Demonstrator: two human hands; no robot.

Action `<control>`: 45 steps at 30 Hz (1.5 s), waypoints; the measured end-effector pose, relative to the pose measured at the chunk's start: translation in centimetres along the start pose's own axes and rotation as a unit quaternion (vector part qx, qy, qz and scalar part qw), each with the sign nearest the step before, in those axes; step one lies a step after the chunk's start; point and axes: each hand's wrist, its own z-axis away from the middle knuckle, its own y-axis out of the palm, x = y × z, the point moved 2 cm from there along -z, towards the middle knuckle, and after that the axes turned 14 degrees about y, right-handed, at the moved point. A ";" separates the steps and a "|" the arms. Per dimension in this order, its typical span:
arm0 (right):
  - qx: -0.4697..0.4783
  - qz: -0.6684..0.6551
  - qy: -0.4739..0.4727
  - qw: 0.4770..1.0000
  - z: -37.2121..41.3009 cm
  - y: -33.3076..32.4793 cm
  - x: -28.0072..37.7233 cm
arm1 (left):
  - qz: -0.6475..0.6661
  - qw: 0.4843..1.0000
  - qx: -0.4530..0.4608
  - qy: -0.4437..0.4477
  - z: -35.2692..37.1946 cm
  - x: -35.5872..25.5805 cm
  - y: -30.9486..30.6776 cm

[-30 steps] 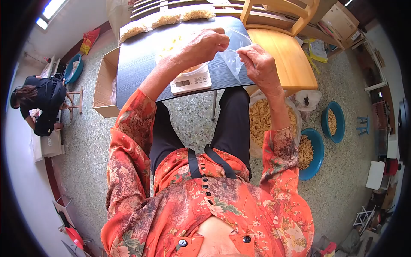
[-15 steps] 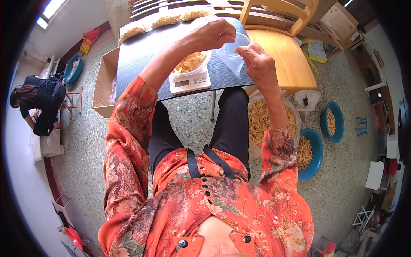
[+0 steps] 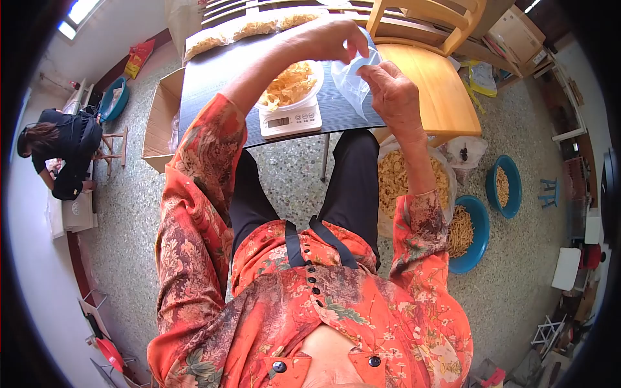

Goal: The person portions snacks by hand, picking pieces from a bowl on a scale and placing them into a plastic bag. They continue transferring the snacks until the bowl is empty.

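A clear plastic bag [image 3: 352, 90] hangs between my two hands above the right end of the dark table, its mouth up and its pointed lower corner down. My right hand [image 3: 394, 97] pinches the bag's upper edge between thumb and fingers. My left hand [image 3: 336, 40] reaches over from the left, its bent fingers gripping the bag's mouth; the fingertips are partly hidden. Below my left forearm a bowl of pale yellow dried flakes [image 3: 289, 84] rests on a white digital scale [image 3: 291, 121], whose display I cannot read.
Filled bags [image 3: 252, 27] line the table's back edge. A wooden chair [image 3: 424, 81] stands at right. On the floor are a large sack of flakes [image 3: 407, 178], blue basins [image 3: 475, 239] and a cardboard box [image 3: 158, 123]. Another person [image 3: 65, 152] sits far left.
My left hand has shifted right and its fingers have spread from a tighter curl at the bag's mouth. The bag's top looks wider, and more of the bowl shows.
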 end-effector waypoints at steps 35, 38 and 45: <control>-0.028 0.028 0.046 0.998 1.5 2.2 -0.7 | 0.002 0.974 -0.064 -0.216 8.2 6.6 -1.2; -0.032 0.026 0.049 0.998 1.5 2.5 -0.9 | -0.004 0.972 -0.136 -0.193 9.8 7.0 -1.5; -0.031 0.013 0.049 0.998 1.4 2.7 -0.1 | 0.112 0.898 -0.367 -0.217 12.3 6.4 -1.6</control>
